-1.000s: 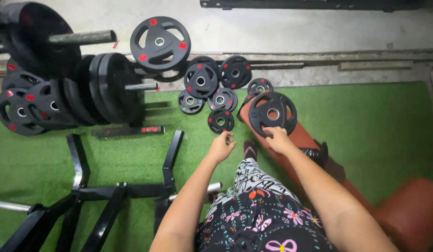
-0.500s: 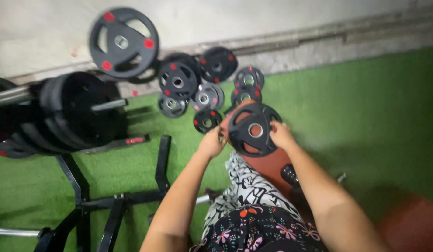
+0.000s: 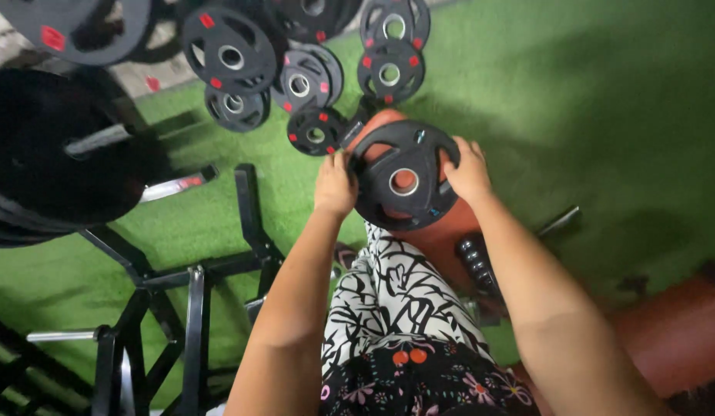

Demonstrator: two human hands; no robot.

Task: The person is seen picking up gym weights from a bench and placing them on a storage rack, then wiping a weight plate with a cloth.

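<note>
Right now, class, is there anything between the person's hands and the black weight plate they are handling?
Nothing visible. The left hand grips one edge of the weight plate and the right hand grips the opposite edge, both directly on it. The plate sits above the red bench pad, apart from the smaller plates on the green turf.

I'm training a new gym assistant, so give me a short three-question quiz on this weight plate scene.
1. True or false: both hands grip the same weight plate.
2. What surface lies under the loose plates? A) wood B) green turf C) tile
3. Fill in: the held plate sits over a reddish-brown ____.

Key:
1. True: the left hand and right hand hold opposite edges.
2. B.
3. Bench pad.
</note>
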